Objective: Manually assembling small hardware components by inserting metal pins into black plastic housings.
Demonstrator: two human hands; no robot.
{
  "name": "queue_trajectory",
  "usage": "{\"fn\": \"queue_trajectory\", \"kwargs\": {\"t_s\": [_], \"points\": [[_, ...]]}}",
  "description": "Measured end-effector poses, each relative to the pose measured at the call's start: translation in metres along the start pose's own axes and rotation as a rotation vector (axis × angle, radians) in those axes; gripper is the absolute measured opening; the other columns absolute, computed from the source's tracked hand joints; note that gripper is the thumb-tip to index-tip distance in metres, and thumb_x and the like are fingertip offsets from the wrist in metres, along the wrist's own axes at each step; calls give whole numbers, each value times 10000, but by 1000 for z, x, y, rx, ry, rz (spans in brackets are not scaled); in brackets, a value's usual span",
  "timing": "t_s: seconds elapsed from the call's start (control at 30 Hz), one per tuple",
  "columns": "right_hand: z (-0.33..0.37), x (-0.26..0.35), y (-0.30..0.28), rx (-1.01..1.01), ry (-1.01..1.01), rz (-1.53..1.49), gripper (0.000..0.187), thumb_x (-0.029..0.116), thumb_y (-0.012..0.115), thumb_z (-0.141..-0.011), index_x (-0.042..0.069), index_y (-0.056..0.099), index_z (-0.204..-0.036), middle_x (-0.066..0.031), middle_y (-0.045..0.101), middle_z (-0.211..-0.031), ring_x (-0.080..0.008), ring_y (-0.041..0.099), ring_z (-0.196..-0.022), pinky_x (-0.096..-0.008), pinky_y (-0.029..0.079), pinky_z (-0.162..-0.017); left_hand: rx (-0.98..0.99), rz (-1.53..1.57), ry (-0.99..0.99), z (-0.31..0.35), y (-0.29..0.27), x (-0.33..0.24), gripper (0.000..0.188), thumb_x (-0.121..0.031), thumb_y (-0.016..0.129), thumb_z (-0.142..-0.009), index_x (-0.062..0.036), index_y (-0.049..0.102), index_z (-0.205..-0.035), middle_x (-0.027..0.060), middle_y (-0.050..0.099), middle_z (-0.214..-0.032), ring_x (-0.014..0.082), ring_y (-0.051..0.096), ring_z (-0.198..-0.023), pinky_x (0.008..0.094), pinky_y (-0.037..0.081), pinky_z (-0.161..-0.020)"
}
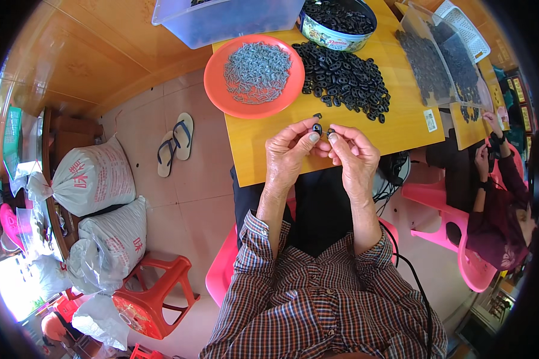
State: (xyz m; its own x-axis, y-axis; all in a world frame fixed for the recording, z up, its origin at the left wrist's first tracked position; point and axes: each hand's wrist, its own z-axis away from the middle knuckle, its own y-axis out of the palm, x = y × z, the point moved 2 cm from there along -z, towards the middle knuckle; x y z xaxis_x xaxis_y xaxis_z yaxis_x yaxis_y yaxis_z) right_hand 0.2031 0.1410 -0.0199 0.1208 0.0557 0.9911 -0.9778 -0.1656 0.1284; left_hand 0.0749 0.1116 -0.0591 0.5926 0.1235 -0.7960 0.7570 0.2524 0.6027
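Over the near edge of the yellow table (254, 161), my left hand (290, 149) pinches a small black oval plastic piece (317, 128) between thumb and fingers. Close beside it, my right hand (353, 152) is closed on another small dark piece (330, 133), mostly covered by the fingertips. Beyond my hands lies a heap of black plastic pieces (347, 81) with holes in them. An orange plate (217, 84) to the left of the heap carries a pile of small grey metal pins or screws (256, 69).
Behind the heap stand a round tin (335, 40) of black pieces and a clear bluish bin (230, 24). Farther right is a clear container (428, 66) of dark parts. Another person (500, 209) works at the right. White sacks (96, 179), slippers (176, 143) and a red stool (156, 293) are left.
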Motion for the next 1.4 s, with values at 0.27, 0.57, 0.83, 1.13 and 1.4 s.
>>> {"fn": "queue_trajectory", "kwargs": {"t_s": [0.27,0.57,0.83,1.13,1.4], "points": [[-2,0,-1,21,-26,19,199,35,665,-883,-7,659,-1077,-3,635,-827,-35,555,-644,-160,428,-534,30,-46,5,0,-1,0,298,56,552,-914,34,597,-1208,121,671,-954,205,687,-814,334,593,-744],[-1,4,3,31,-66,33,188,4,645,-888,-19,650,-1075,-19,625,-887,-51,607,-687,-166,466,-560,27,-86,13,1,-1,0,314,82,549,-903,37,601,-1210,98,671,-970,167,677,-822,299,577,-785],[-1,3,2,25,-50,45,198,12,653,-883,-21,647,-1079,-7,629,-850,-39,575,-668,-160,450,-563,41,-92,43,1,-1,2,318,85,563,-894,31,607,-1204,94,675,-954,164,673,-805,303,583,-761],[-2,0,0,14,-21,38,195,14,657,-878,-15,649,-1071,-14,653,-839,-31,554,-637,-156,428,-556,41,-79,33,2,0,0,317,87,573,-887,29,615,-1195,92,678,-952,160,670,-796,293,577,-756],[-1,2,4,12,-24,5,188,6,659,-874,-18,652,-1060,-16,649,-814,-35,550,-623,-159,424,-549,42,-98,45,2,1,-1,315,94,574,-881,30,623,-1186,81,682,-971,140,663,-811,266,560,-773]]}}
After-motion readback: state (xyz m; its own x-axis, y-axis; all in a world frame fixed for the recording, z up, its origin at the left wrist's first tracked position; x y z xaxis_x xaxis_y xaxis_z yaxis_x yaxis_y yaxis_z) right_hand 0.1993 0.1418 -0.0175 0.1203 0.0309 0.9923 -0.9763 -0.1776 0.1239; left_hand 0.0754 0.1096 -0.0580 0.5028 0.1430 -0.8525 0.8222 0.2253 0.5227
